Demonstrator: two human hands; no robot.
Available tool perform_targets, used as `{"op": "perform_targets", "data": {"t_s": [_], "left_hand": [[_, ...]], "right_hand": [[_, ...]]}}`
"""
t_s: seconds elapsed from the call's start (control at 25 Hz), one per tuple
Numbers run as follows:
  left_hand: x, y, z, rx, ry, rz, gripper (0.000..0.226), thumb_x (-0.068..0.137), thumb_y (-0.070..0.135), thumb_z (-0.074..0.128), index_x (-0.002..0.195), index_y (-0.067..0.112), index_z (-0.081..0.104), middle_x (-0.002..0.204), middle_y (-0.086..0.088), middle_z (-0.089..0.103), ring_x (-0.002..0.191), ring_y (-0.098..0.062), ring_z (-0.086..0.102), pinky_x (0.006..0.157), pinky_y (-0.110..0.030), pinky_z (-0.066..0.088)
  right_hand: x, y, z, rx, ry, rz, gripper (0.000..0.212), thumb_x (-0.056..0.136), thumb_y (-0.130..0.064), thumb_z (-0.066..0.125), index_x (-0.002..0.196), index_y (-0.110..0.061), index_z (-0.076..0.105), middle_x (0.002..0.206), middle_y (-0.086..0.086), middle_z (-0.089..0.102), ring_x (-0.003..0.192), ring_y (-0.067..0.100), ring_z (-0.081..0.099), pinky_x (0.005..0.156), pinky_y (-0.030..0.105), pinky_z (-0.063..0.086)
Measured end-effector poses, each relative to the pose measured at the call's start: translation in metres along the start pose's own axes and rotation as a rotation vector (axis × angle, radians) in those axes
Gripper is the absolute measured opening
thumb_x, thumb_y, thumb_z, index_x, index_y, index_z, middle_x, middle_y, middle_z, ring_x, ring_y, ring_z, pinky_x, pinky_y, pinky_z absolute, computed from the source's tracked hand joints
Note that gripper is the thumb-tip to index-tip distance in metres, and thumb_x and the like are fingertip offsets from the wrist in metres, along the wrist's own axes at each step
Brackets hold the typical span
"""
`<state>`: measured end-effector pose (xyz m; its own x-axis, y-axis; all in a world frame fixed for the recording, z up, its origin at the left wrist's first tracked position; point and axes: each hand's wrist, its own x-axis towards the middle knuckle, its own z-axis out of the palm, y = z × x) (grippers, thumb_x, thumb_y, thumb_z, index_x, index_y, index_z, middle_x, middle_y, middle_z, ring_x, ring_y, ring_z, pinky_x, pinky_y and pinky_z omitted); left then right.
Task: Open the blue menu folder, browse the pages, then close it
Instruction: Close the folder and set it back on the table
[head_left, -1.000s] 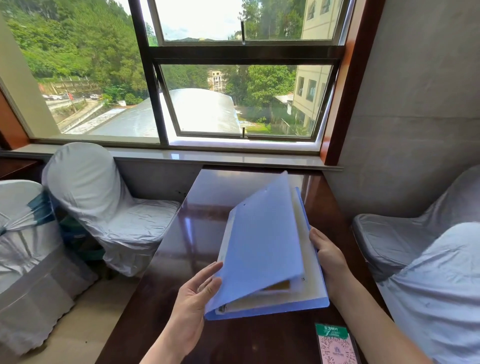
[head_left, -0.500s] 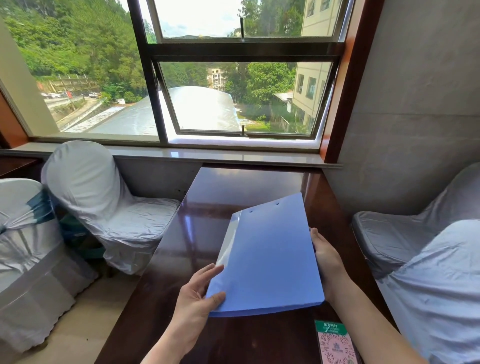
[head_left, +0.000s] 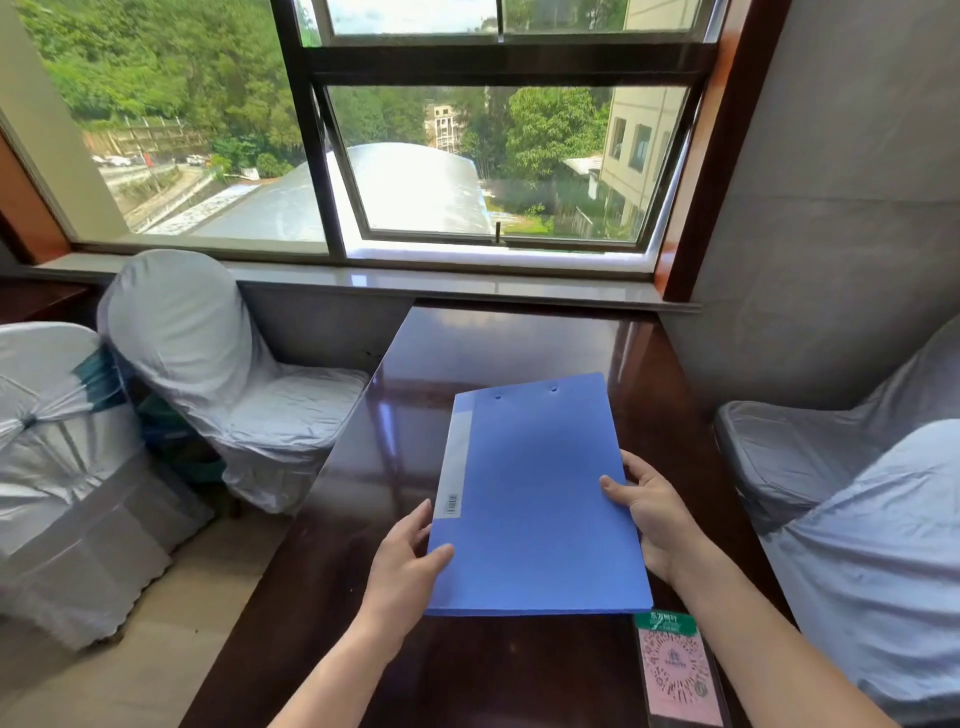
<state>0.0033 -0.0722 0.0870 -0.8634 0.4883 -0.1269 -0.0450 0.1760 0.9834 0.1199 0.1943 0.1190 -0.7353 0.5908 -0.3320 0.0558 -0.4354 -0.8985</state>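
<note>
Right now your hands hold the closed blue folder between them over a dark, glossy wooden table; whether its near edge touches the wood I cannot tell. Your left hand grips the spine side, thumb on the cover and fingers hidden beneath; your right hand clasps the opposite edge the same way, thumb on top. A pale label strip with a small barcode runs along the cover just beyond your left thumb. Just below your right wrist a pink card with a green top lies flat on the table, touching or nearly touching the folder's near corner. Beyond your hands the table runs to a grey sill under a large window, with trees and buildings outside. Left of your left hand stand two chairs in white covers; right of your right hand are more covered chairs against a grey wall.
</note>
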Motion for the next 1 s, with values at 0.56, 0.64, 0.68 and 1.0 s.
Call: {"op": "perform_targets", "data": {"t_s": [0.56, 0.64, 0.68, 1.0], "left_hand": [[0.046, -0.044, 0.023, 0.505, -0.021, -0.228, 0.049, 0.087, 0.019, 0.059, 0.136, 0.013, 0.056, 0.133, -0.009, 0.064, 0.112, -0.026, 0.061, 0.096, -0.039, 0.049], [0.049, -0.051, 0.023, 0.497, -0.019, -0.238, 0.042, 0.087, 0.016, 0.060, 0.128, 0.012, 0.061, 0.128, -0.010, 0.067, 0.096, -0.020, 0.060, 0.083, -0.035, 0.048], [0.050, -0.054, 0.024, 0.493, -0.019, -0.253, 0.043, 0.087, 0.015, 0.060, 0.129, 0.011, 0.060, 0.130, -0.011, 0.066, 0.094, -0.019, 0.058, 0.079, -0.032, 0.044], [0.064, -0.068, 0.024, 0.517, -0.079, -0.322, 0.058, 0.088, 0.012, 0.061, 0.144, 0.011, 0.047, 0.147, -0.011, 0.051, 0.125, -0.023, 0.053, 0.097, -0.031, 0.041]], "right_hand": [[0.046, 0.065, 0.005, -0.375, 0.165, 0.190, 0.024, 0.097, 0.003, 0.055, 0.116, -0.010, 0.063, 0.103, 0.014, 0.074, 0.087, 0.033, 0.074, 0.070, 0.046, 0.062], [0.052, 0.073, 0.008, -0.390, 0.206, 0.226, 0.023, 0.095, 0.008, 0.052, 0.107, -0.008, 0.063, 0.106, 0.020, 0.072, 0.093, 0.040, 0.072, 0.082, 0.057, 0.060], [0.055, 0.076, 0.010, -0.402, 0.222, 0.236, 0.023, 0.094, 0.010, 0.051, 0.101, -0.009, 0.063, 0.107, 0.021, 0.071, 0.096, 0.042, 0.071, 0.086, 0.060, 0.058], [0.078, 0.106, 0.002, -0.554, 0.243, 0.274, 0.016, 0.093, 0.003, 0.057, 0.109, 0.003, 0.060, 0.113, 0.023, 0.068, 0.100, 0.038, 0.069, 0.087, 0.050, 0.058]]}}
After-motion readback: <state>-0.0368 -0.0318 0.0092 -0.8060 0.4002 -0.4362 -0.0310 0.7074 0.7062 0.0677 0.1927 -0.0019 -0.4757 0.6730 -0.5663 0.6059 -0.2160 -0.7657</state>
